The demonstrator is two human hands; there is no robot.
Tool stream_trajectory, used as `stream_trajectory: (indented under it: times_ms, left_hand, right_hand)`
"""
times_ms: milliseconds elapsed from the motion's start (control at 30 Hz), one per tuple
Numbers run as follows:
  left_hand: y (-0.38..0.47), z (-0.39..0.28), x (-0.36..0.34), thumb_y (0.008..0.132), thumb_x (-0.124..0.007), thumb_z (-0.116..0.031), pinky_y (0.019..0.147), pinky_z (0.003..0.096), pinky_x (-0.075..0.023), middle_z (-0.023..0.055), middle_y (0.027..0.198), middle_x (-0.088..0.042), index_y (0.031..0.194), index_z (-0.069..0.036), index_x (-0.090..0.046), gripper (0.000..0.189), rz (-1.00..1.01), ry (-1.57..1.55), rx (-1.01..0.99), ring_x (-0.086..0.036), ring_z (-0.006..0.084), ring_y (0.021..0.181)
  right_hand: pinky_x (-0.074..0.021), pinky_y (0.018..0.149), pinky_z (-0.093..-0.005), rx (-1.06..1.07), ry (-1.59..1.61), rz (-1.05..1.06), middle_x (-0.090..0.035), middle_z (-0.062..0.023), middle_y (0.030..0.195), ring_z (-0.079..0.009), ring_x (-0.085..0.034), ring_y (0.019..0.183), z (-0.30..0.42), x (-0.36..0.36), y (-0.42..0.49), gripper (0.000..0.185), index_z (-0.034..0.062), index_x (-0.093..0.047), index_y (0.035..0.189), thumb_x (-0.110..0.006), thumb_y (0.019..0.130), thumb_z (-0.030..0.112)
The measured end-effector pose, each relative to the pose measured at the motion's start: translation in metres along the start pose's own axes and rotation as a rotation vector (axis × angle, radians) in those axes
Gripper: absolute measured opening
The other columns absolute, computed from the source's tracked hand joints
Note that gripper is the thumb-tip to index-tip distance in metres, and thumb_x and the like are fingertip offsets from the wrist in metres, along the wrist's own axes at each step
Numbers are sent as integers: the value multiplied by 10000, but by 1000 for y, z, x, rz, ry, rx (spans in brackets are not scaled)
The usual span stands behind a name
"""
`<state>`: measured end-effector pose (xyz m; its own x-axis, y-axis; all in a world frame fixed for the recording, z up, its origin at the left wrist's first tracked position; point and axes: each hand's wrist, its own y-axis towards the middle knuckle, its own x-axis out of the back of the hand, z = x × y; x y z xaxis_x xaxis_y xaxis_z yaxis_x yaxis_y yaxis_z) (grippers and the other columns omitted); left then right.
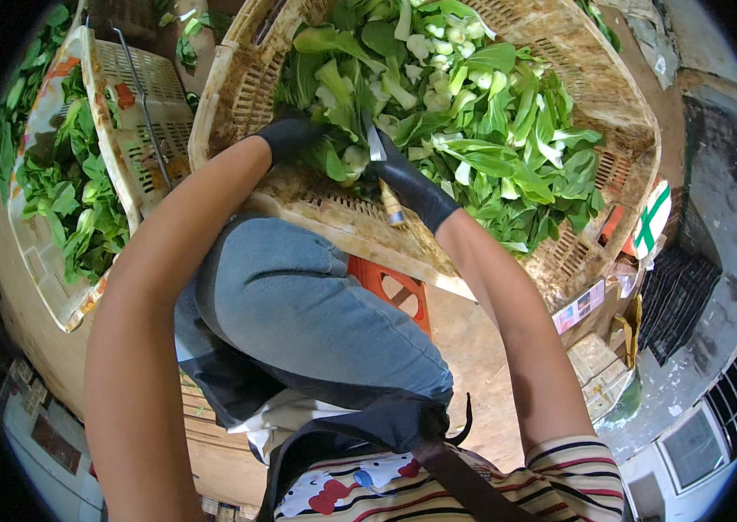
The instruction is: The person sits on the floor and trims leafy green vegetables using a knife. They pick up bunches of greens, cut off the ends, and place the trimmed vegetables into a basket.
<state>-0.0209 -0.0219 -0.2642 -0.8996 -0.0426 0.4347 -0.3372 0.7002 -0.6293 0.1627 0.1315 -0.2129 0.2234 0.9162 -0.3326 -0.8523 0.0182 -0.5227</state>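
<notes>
My left hand (293, 138), in a black glove, reaches into the near left part of a large stained plastic crate (427, 245). Its fingers are hidden among leaves of leafy greens that look like bok choy (505, 150). Close to its right, my right hand (407, 179), also black-gloved, is closed on a knife (376, 145); the blade points away from me and the light handle sticks out toward me below the hand. Loose leaves and pale cut stem pieces (437, 49) fill much of the crate.
At the left, a smaller plastic crate (97, 124) with a metal handle stands by another holding greens (75, 215). A red plastic stool (401, 293) is under the large crate's near edge. Black stacked trays (678, 303) lie at the right near a wall.
</notes>
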Motion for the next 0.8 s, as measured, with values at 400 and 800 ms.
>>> stream_trajectory:
  times_ms: [400,800]
  left_hand:
    - [-60,-130,40,799,-564,-384,611,298,-508,114,856,-590,1047,2,-517,460,207,-505,151,-597,192,713]
    - [-91,-218,63,782,-560,-120,810,361,-444,145,1052,-555,1103,-66,-516,329,-644,340,-692,-541,314,950]
  right_hand:
    - [-486,675,-255,-166,345,-31,-528,-51,882,-149,-552,747,41,11,-29,391,43,-399,1140,-518,771,91]
    - [-418,527,-234,37,113,-312,-530,-22,705,-113,-508,584,118,83,-161,215,49,-467,978,-536,810,165]
